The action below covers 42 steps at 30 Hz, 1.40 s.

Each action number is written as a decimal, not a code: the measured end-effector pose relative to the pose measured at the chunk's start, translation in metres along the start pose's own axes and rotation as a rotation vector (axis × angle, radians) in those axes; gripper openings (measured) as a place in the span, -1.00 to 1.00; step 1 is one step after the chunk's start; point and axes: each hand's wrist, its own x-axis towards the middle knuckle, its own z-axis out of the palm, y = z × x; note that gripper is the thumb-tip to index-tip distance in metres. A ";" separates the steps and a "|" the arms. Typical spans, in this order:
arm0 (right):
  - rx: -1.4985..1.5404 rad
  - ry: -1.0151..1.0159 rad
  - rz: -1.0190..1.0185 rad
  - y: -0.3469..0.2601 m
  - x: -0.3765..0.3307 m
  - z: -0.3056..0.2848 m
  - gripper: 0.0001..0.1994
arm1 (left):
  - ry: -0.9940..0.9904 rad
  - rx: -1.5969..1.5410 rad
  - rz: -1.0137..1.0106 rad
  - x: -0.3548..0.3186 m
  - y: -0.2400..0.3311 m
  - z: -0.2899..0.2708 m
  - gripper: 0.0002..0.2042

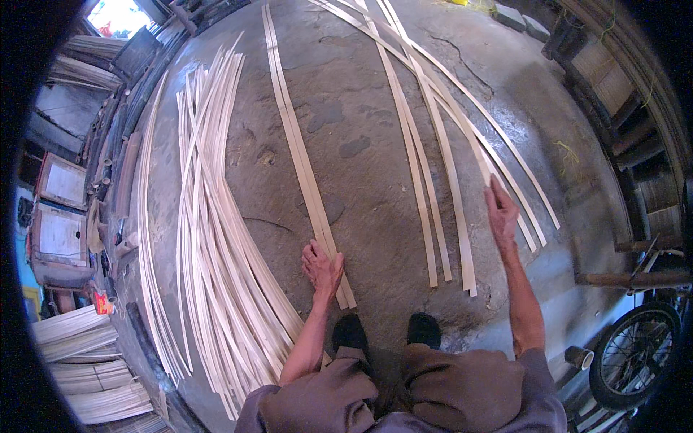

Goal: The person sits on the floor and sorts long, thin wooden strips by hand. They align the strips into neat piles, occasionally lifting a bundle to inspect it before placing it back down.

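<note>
Two long pale bamboo strips [292, 137] lie side by side on the floor in front of me, running away from my feet. My left hand [323, 270] rests on their near part with its fingers curled over them. Out to the right, my right hand [503, 211] pinches the near end of another bamboo strip [473, 143], which stretches away to the far side. Several more loose strips [453, 195] fan out around it, some crossing at the far end. Left of my left hand spreads a large pile of strips [227, 238], many overlapping.
Thin strips [146, 187] lie beyond the pile, near bamboo poles [108, 155] along the left wall. Bundled slats [86, 361] are stacked at lower left. A spoked wheel [635, 355] and a short tube [579, 357] stand at lower right. My dark shoes [424, 330] are on the concrete floor [368, 238].
</note>
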 end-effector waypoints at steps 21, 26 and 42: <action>-0.984 0.004 -0.119 0.166 0.139 -0.187 -0.62 | -0.068 -0.200 0.055 0.013 -0.004 0.005 -0.38; -1.249 0.116 -0.067 0.173 0.147 -0.158 -0.61 | -0.067 -0.277 0.083 0.015 -0.014 0.003 -0.40; 0.463 -0.895 0.389 -0.042 -0.161 0.176 -0.63 | -0.426 -1.227 -0.277 0.017 0.043 -0.005 -0.79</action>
